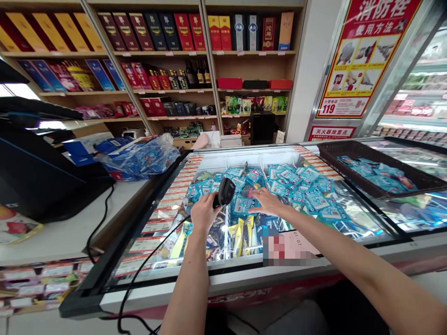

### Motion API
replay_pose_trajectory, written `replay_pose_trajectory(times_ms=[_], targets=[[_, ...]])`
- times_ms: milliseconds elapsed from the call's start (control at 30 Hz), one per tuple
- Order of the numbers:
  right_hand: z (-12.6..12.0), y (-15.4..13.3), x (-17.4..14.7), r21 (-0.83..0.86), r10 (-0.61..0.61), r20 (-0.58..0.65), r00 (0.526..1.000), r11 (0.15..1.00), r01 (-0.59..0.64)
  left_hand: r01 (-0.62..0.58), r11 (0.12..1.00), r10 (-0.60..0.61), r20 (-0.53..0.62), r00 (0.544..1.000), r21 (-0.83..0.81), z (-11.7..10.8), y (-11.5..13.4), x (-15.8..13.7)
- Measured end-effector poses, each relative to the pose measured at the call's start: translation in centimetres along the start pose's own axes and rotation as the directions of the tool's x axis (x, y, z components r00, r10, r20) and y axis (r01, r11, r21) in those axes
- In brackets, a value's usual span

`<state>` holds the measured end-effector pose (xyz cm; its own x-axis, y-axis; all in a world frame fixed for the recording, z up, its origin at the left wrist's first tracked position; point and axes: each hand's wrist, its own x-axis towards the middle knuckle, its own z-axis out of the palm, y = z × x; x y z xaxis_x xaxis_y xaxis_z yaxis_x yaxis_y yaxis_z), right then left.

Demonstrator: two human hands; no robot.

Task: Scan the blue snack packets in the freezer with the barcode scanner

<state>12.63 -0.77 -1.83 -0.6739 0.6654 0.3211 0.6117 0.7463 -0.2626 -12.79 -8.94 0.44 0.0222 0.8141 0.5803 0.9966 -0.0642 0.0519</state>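
My left hand (204,215) is wrapped round a black handheld barcode scanner (226,190), its head tilted toward the right. A black cable (153,253) runs from it down to the left. My right hand (268,202) reaches over light-blue packets (244,205) with its fingers stretched out and apart. Whether the fingertips touch a packet, I cannot tell. More blue packets (316,197) lie in a spread heap to the right of that hand. Under them is a glass-topped chest freezer (209,279), with yellow packs (238,237) showing through near its front.
A dark brown tray (384,186) with several blue packets stands at the right. To the left, a clear plastic bag of blue packs (139,156) lies on a counter (70,237) beside a black machine (38,163). A phone (293,244) rests at the freezer's front edge. Shelves (167,90) stand behind.
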Motion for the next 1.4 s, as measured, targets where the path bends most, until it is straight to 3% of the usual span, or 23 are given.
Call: replay_pose_trajectory(times_ms=[133,267,333,433,600,867,1400], targets=[[-0.4,0.9,-0.5,0.163,0.192,-0.012,0.981,0.969,-0.188,-0.022,1.000,0.022,0.021,1.000,-0.003,-0.2,0.8,0.0],[-2.1,3.6,-2.3,0.355,0.441,-0.143,0.886,0.859,-0.370,-0.095,0.995,0.096,0.043,0.994,-0.027,0.1,1.3,0.2],[-3.0,5.5,-3.4,0.436,0.484,-0.199,0.852,0.823,-0.365,-0.156,0.987,0.159,0.063,0.985,-0.039,0.5,1.8,0.5],[-4.0,8.1,-4.9,0.529,0.500,-0.244,0.831,0.787,-0.318,-0.251,0.966,0.256,0.105,0.961,-0.056,0.9,3.0,1.1],[-4.9,9.9,-6.3,0.462,0.502,-0.393,0.771,0.832,-0.306,-0.347,0.934,0.358,0.173,0.918,-0.089,1.3,5.7,2.7],[-3.7,10.7,-6.6,0.456,0.500,-0.444,0.744,0.841,-0.292,-0.359,0.930,0.367,0.222,0.903,-0.080,2.9,9.8,4.5],[-3.0,11.7,-6.4,0.498,0.505,-0.482,0.716,0.830,-0.250,-0.408,0.910,0.413,0.245,0.877,-0.072,2.5,10.8,3.4]])
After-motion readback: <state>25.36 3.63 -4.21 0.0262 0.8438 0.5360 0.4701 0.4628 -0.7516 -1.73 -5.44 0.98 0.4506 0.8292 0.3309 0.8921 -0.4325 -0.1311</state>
